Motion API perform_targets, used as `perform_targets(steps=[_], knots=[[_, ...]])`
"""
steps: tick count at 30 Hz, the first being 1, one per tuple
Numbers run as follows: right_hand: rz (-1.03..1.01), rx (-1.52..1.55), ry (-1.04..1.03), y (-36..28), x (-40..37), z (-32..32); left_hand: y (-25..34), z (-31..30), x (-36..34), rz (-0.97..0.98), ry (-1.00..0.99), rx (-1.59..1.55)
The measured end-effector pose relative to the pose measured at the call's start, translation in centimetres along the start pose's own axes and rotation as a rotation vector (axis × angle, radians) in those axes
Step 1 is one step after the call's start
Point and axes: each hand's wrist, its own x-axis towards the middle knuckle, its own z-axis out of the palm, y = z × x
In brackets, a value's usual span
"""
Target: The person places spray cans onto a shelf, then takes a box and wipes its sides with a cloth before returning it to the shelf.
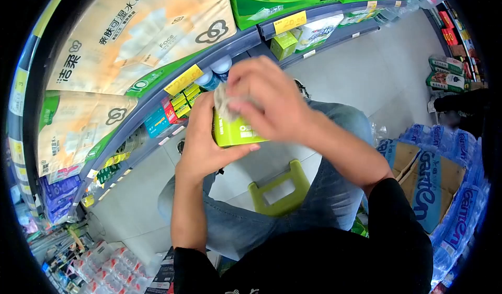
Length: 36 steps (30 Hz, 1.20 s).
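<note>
The left hand (201, 145) grips the green box (230, 133); fingers of the right hand (271, 96) clutch the pale cloth (221, 101) over its far end.

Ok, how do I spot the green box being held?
Start at the long shelf stacked with tissue packs. In front of it, above blue jeans, the left hand holds a lime-green box. Another green box sits on the lower shelf, but this one has a pale cloth at its top.
</note>
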Motion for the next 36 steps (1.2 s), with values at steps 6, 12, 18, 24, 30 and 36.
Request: perform_targets(steps=[6, 12, 18, 24, 30, 36], knots=[[0.057, -0.019, -0.111, 2.1, -0.1, -2.0, -0.8, -0.7, -0.8, -0.083, 0.149, -0.223], [0.615, 0.555, 0.148, 4.2, 0.2, -4.8, 0.2, -1.0, -0.3, 0.161, 0.316, -0.269], [0.582, 0.764, -0.006, 2.2, 0.2, -4.1, -0.2, -0.5, 0.4, 0.217, 0.315, -0.165], [0.542, 0.769, -0.092, 1.6, -0.2, -3.5, -1.2, -0.1, 0.0, 0.116, 0.281, -0.068], [0.473, 0.6, -0.146, 0.7, 0.1, -2.8, -0.5, -0.3, 0.8, 0.177, 0.244, 0.215], [0.767, 0.518, -0.25, 0.0, -0.3, -2.5, -0.4, 0.3, 1.1, 0.297, 0.247, 0.369]])
